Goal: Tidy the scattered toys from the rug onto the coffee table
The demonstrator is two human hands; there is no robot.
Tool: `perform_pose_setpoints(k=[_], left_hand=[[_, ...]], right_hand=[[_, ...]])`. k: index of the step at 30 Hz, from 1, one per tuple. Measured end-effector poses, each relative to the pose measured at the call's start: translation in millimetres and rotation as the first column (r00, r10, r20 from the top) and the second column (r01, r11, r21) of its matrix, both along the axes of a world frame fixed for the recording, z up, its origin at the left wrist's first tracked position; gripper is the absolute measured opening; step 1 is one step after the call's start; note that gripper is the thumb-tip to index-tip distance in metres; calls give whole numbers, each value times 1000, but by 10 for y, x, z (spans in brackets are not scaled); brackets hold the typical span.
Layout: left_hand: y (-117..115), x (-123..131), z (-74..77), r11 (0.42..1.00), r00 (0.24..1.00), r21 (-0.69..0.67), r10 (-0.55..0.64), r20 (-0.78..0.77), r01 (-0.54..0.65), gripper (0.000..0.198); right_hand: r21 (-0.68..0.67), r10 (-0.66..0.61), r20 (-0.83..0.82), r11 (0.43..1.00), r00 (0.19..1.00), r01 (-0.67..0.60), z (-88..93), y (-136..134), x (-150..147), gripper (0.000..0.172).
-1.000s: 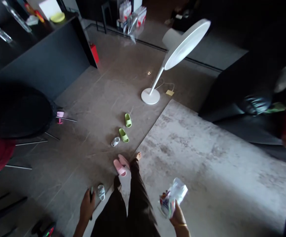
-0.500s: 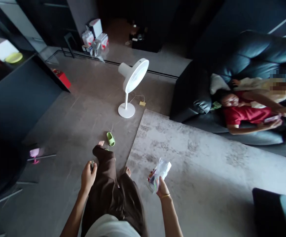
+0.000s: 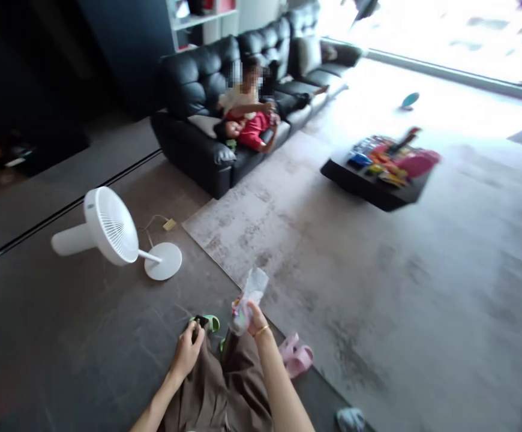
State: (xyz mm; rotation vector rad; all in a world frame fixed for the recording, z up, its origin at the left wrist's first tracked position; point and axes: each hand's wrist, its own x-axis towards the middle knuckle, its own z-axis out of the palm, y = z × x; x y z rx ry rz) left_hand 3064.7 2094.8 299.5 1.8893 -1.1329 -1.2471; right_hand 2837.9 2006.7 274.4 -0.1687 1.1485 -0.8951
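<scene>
Since earlier, you turned sofa-ward; your right hand [image 3: 255, 318] keeps gripping a crinkled clear plastic bag [image 3: 248, 298], your left hand [image 3: 188, 354] a small dark object [image 3: 199, 323], both beside the white pedestal fan [image 3: 110, 231].

Dark tiled floor [image 3: 63, 336]; grey rug [image 3: 378, 270]; black leather sofa [image 3: 198, 84]; white standing fan [image 3: 112, 231]; low black table [image 3: 369, 180]; bright window [image 3: 445, 30].

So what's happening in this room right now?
A person stands at the edge of a grey rug, looking down. Their right hand holds a clear plastic bag with colourful bits inside; their left hand grips a small dark object. Pink slippers lie by their feet, a white fan stands to the left, and people rest on a black sofa.
</scene>
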Motion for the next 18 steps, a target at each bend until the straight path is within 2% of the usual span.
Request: perform_pose_setpoints(k=[2,4,6,10,12,15,18], left_hand=[[-167,140,26,1000,998,-3,-25,-54,25,38],[-326,198,78,998,992,-26,-65,-108,63,45],[-442,201,142,991,978,-44,-130,-163,125,49],[-578,92,264,959,930,-49,-282,-236,279,53],[-643,-47,326,932,896,-59,-362,-257,359,55],[-724,-392,443,888,843,-84,-455,-286,451,57],[-716,-864,574,858,794,-102,-505,-338,503,60]], right_hand=[[-22,-147,94,989,985,149,7,230,322,40],[-44,-270,168,959,948,281,68,485,439,38],[-67,-363,186,922,913,381,159,785,388,33],[-94,-536,172,826,826,556,325,1455,33,28],[-96,-642,148,748,752,657,388,1776,-159,28],[-103,-768,132,619,627,779,458,2202,-389,32],[-119,-811,149,553,566,824,483,2532,-566,37]])
